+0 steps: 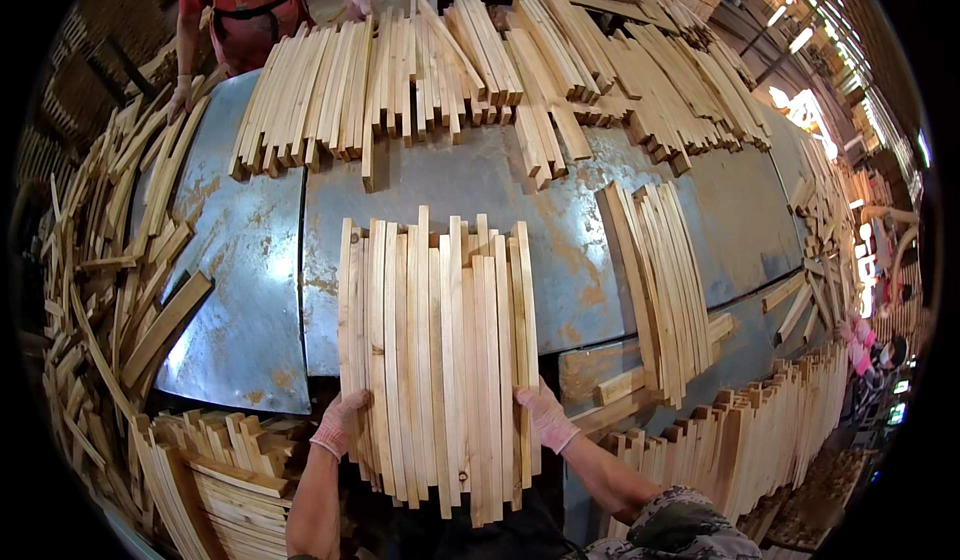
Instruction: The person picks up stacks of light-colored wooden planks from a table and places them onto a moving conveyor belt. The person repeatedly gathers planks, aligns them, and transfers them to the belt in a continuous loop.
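Between my two gloved hands is a wide bundle of wooden strips (440, 350), side by side with uneven ends. My left hand (342, 422) presses on the bundle's left side, and my right hand (547, 417) grips its right side. The bundle's far part lies over the metal table (400, 185), while its near end reaches past the edge toward my body. Fingertips on both sides are partly hidden by the strips. To the right, a smaller group of strips (660, 290) rests on the table.
Rows of strips (320, 95) line the table's far side. A co-worker in a red apron (250, 5) stands at the far left, gloved hands near the wood. Loose offcuts (110, 290) pile up at left. Stacked strips stand at the lower right (740, 435) and lower left (225, 480).
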`<state>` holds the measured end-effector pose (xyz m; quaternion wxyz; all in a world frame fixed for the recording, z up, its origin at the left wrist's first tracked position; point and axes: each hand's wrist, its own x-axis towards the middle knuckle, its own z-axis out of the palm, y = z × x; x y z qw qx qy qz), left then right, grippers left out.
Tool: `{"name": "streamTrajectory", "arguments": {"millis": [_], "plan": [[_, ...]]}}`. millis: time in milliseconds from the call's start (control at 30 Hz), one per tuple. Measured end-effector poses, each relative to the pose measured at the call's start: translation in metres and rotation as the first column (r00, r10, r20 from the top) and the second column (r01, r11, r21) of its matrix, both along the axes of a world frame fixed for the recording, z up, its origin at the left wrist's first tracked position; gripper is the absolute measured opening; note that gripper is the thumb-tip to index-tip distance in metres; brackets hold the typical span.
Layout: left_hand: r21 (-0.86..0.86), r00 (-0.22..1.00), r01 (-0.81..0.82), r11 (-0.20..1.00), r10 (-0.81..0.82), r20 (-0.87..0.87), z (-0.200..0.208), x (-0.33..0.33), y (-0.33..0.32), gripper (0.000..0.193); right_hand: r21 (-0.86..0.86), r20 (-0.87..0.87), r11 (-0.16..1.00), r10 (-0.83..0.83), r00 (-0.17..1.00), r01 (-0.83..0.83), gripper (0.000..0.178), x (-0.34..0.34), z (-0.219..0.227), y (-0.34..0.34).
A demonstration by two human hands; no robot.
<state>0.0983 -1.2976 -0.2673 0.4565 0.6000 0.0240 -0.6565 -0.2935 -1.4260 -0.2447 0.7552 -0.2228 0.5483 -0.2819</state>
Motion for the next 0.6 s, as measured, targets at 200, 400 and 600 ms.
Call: {"name": "streamTrajectory", "arguments": {"millis": [200, 400, 600], "plan": [[0.008, 0.989, 0.133, 0.991, -0.132, -0.072, -0.01, 0.02, -0.004, 0.064, 0.012, 0.218, 0.997, 0.069, 0.974, -0.073, 0.053, -0.016, -0.032, -0.006], [-0.09, 0.995, 0.089, 0.992, -0.085, 0.051, -0.004, 0.009, -0.016, 0.06, 0.063, 0.166, 0.996, 0.051, 0.985, -0.063, 0.049, -0.011, -0.04, -0.006], [0.069, 0.971, 0.095, 0.993, -0.107, 0.212, 0.01, -0.02, -0.002, 0.038, 0.123, 0.1, 0.992, -0.003, 0.995, -0.01, 0.042, -0.018, -0.027, -0.014]]}}
